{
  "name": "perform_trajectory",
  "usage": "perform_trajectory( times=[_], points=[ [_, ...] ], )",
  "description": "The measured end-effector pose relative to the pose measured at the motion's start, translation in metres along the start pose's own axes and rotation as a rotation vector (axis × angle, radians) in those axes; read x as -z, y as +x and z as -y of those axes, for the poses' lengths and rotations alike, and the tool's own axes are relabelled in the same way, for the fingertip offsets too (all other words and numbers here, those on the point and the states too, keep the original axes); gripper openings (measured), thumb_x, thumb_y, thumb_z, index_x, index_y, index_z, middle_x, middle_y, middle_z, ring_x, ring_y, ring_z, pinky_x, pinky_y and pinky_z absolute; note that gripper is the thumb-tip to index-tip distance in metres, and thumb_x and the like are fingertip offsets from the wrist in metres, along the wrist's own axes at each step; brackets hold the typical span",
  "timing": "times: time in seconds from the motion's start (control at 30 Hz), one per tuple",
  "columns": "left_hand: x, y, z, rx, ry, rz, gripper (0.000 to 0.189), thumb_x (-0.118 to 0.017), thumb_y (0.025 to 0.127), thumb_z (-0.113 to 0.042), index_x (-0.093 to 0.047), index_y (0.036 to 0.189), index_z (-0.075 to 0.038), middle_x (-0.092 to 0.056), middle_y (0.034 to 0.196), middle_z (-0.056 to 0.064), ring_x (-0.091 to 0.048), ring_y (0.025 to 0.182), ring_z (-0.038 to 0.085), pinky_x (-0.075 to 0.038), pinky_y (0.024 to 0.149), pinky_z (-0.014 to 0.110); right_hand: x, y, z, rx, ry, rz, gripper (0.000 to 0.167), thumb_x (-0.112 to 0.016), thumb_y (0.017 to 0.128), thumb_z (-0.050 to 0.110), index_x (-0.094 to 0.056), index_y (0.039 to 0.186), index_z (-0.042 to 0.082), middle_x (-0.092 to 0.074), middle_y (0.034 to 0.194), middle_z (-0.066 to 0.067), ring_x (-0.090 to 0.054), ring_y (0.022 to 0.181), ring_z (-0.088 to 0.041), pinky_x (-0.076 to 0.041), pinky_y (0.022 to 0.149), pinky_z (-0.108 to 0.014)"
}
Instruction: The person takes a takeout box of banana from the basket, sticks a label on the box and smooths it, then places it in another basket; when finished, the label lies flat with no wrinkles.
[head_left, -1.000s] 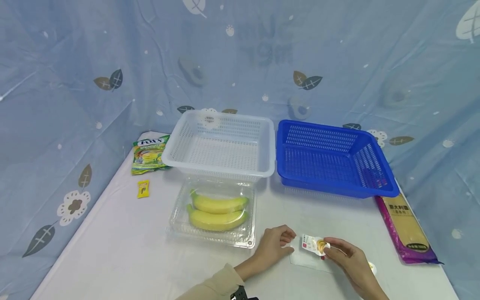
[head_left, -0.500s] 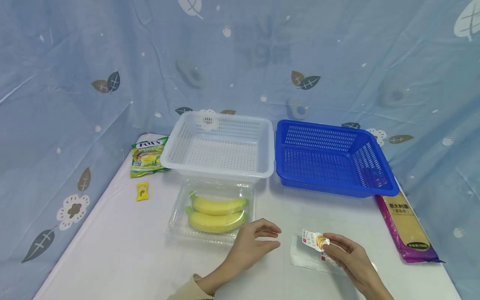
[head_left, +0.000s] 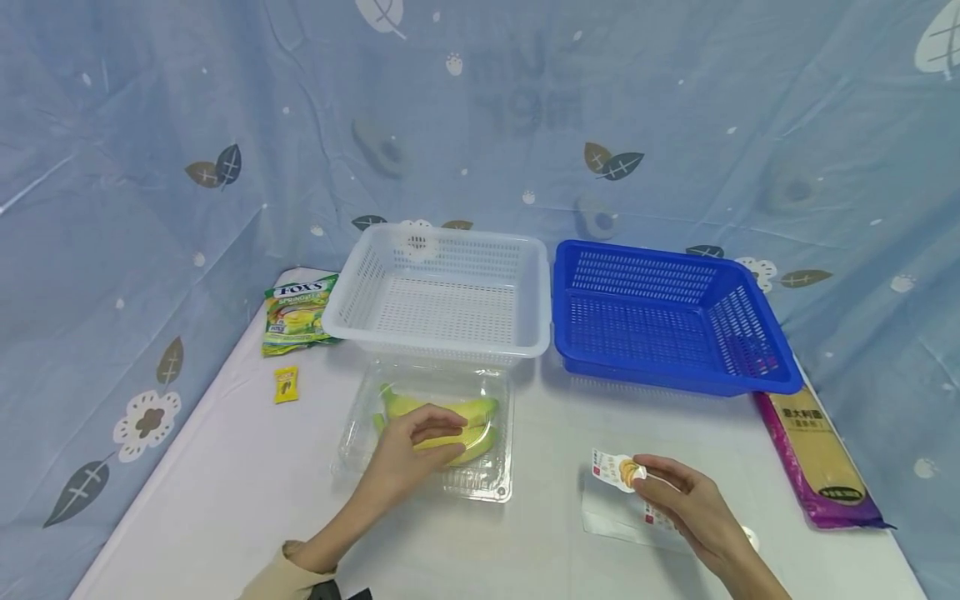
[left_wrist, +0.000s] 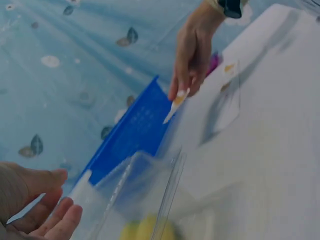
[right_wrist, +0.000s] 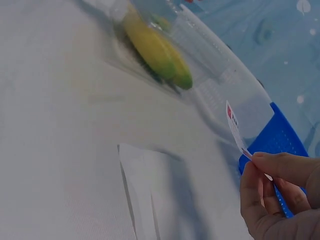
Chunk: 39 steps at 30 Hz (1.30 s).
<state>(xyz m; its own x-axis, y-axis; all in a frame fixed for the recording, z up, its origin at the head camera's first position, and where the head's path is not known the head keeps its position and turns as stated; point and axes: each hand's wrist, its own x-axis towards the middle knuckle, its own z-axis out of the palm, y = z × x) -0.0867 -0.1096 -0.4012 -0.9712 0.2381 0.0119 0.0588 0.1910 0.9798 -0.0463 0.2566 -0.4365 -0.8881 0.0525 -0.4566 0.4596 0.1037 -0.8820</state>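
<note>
Two bananas (head_left: 480,410) lie lengthwise left to right in a clear box (head_left: 480,482) on the counter (head_left: 547,542), close by the loosely curved, empty left hand (head_left: 408,450), while farther right the right hand (head_left: 692,508) pinches a banana-printed label (head_left: 617,470).

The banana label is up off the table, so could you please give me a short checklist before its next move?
1. Banana label pinched in the right grip: ok.
2. Label apart from the white sheet: ok.
3. Left grip holding nothing: ok.
4. Clear container unobstructed in the head view: not ok, left grip partly hides it.
5. Container fully latched: cannot tell.
</note>
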Motion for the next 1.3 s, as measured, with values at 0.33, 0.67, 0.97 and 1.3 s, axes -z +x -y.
perform_trajectory(
  times=[0.33, 0.67, 0.97, 1.3],
  points=[
    [0.063, -0.011, 0.014, -0.067, 0.118, -0.071, 0.033, -0.073, 0.08, 0.003, -0.065, 0.111, -0.002, -0.064, 0.116, 0.012, -0.06, 0.113, 0.023, -0.05, 0.09, 0.025, 0.002, 0.001, 0.005, 0.063, 0.077, 0.097, 0.03, -0.063, 0.091, 0.007, -0.06, 0.121, 0.007, -0.062, 0.108, 0.0, -0.063, 0.092, -0.013, -0.055, 0.079, -0.023],
    [0.108, -0.017, 0.044, -0.266, 0.515, -0.016, 0.039, -0.081, 0.075, -0.016, -0.07, 0.113, -0.013, -0.046, 0.146, 0.003, -0.029, 0.141, 0.028, -0.035, 0.105, 0.051, -0.004, 0.003, 0.009, 0.086, 0.074, 0.115, 0.034, -0.063, 0.091, 0.006, -0.057, 0.124, 0.001, -0.059, 0.111, -0.002, -0.062, 0.097, -0.013, -0.052, 0.088, -0.027],
    [0.121, -0.015, 0.059, -0.243, 0.5, 0.17, 0.068, -0.084, 0.068, -0.022, -0.059, 0.13, -0.007, -0.03, 0.154, 0.011, -0.033, 0.133, 0.044, -0.047, 0.09, 0.049, -0.013, 0.003, 0.017, 0.1, 0.077, 0.168, 0.034, -0.062, 0.091, 0.005, -0.056, 0.124, -0.001, -0.058, 0.111, -0.003, -0.062, 0.097, -0.014, -0.052, 0.089, -0.026],
    [0.121, -0.012, 0.057, -0.23, 0.562, 0.198, 0.07, -0.085, 0.067, -0.02, -0.059, 0.13, -0.005, -0.028, 0.154, 0.014, -0.036, 0.132, 0.041, -0.048, 0.089, 0.05, -0.02, 0.008, 0.032, 0.141, 0.04, 0.213, 0.042, -0.064, 0.09, 0.006, -0.052, 0.128, -0.007, -0.058, 0.118, -0.008, -0.06, 0.104, -0.014, -0.049, 0.092, -0.026]
  ],
)
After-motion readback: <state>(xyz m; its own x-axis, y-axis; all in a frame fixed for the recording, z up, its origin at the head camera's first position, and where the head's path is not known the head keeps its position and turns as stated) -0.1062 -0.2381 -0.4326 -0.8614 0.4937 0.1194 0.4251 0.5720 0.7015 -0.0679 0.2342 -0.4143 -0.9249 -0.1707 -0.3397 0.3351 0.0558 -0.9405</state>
